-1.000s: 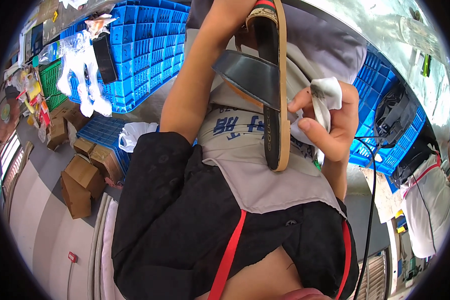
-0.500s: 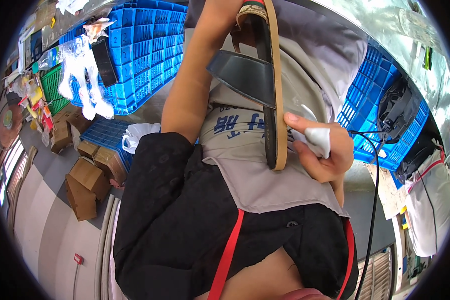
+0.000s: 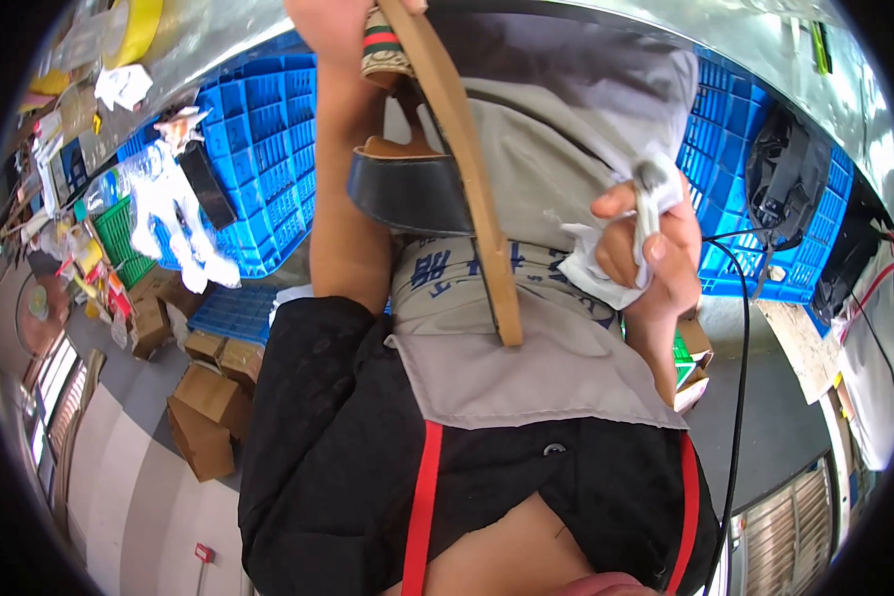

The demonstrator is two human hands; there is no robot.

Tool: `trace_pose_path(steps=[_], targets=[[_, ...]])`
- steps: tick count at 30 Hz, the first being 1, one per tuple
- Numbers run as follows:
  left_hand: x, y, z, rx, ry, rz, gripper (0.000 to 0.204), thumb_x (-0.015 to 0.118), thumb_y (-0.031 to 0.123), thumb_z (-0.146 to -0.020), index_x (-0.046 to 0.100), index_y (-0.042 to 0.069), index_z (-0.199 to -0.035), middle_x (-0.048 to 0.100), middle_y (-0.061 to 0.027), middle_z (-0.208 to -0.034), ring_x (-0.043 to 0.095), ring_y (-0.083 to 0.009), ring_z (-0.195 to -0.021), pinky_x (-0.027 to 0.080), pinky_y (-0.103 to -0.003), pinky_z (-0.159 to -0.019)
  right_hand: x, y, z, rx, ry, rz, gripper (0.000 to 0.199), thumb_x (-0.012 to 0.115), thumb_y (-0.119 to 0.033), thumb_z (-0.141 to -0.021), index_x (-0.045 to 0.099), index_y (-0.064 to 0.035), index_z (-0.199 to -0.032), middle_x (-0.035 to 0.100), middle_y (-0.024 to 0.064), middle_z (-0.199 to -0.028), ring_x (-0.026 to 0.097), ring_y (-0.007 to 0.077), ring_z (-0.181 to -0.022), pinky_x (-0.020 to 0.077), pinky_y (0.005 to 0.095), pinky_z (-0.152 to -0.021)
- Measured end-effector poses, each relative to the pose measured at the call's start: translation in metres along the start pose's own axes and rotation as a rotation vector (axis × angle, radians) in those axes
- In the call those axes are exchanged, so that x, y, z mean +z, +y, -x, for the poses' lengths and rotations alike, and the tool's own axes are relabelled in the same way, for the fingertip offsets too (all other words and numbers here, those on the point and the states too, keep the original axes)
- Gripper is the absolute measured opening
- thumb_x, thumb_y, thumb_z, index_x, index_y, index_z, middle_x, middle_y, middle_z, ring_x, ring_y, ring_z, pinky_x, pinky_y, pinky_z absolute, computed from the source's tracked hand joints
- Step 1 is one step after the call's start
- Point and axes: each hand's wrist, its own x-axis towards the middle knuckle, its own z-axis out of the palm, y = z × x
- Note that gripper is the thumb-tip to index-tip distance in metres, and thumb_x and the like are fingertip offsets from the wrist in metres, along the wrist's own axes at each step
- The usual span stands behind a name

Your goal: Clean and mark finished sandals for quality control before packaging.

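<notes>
Up at the top edge, my left hand (image 3: 330,28) grips one end of a sandal (image 3: 475,164); part of that hand is cut off by the frame. The sandal has a tan sole edge, a wide black strap, and a patterned strap with green and red stripes. It stands on edge in front of my grey apron (image 3: 556,372), its lower end at the apron's upper part. On the right, my right hand (image 3: 670,260) is closed around a crumpled white wiping cloth (image 3: 594,266) with a grey smudge. Cloth and sandal are apart.
Blue plastic crates flank me, one at the left (image 3: 268,149) with plastic-wrapped white items hanging by it, another at the right (image 3: 717,149) holding a black bag (image 3: 787,169). A black cable (image 3: 743,397) runs down my right side. Cardboard boxes (image 3: 204,417) lie at the lower left.
The sandal has shifted left and tilted, showing more of its sole edge. My right hand has moved away from the sole and turned, bunching the cloth. The view has shifted slightly.
</notes>
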Motion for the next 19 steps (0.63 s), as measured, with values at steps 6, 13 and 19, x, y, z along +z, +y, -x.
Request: trace_pose_path(steps=[6,13,19], targets=[[-0.007,0.000,-0.022,-0.233,-0.253,0.462,0.059,0.030,0.033,-0.109,0.051,0.009,-0.059,0.051,-0.0081,-0.046,0.047,-0.0166,-0.039,0.037,-0.025,-0.039,-0.001,0.002,-0.026,-0.020,0.031,-0.181,0.047,0.052,-0.014,-0.099,0.042,0.0038,-0.140,0.063,0.0287,-0.105,0.033,0.0041,-0.043,0.0226,0.0216,-0.037],[-0.021,0.016,-0.032,-0.104,-0.211,-0.517,0.058,0.029,0.038,-0.109,0.052,0.011,-0.064,0.054,-0.0079,-0.050,0.049,-0.0172,-0.040,0.039,-0.024,-0.040,0.008,-0.018,-0.059,-0.076,0.254,0.224,0.036,0.050,-0.007,-0.100,0.051,-0.0007,-0.135,0.064,0.0170,-0.097,0.032,0.0035,-0.043,0.0240,0.0202,-0.037],[-0.024,-0.002,-0.034,-0.039,-0.255,-0.491,0.057,0.033,0.037,-0.109,0.059,0.006,-0.070,0.058,-0.0105,-0.054,0.051,-0.0177,-0.042,0.038,-0.025,-0.038,-0.011,-0.024,-0.077,0.018,0.049,-0.257,0.033,0.053,-0.010,-0.100,0.052,-0.0040,-0.132,0.061,0.0166,-0.103,0.035,0.0050,-0.042,0.0258,0.0211,-0.035]])
